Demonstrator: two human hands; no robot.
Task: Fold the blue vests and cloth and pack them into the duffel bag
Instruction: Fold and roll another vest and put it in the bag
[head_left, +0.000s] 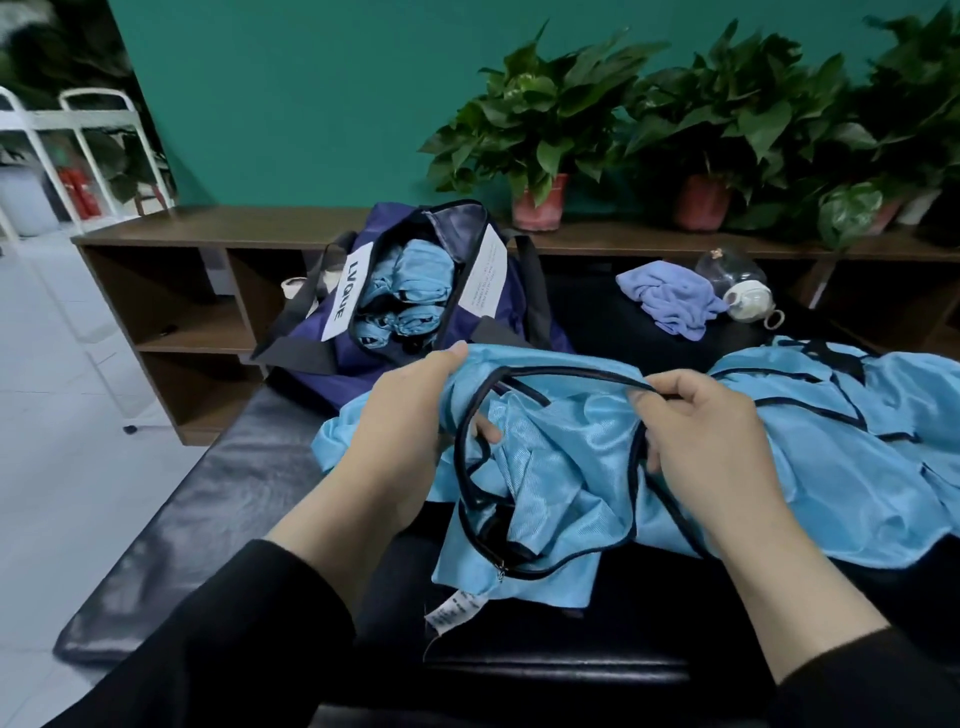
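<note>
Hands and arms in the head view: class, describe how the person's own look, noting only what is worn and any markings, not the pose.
Both hands, the left hand and the right hand, are bare: no gloves, rings or watch show. Each forearm ends in a plain black long sleeve, the left sleeve and the right sleeve, with no visible logo or pattern. The wrists are uncovered.

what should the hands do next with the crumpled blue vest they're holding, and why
Probably spread it flat on the black padded bench first. The left hand and right hand both grip the shiny light blue vest with dark trim, but it is bunched and creased, not folded. The open navy duffel bag already holds rolled blue vests, so this one likely needs folding before packing.
</note>
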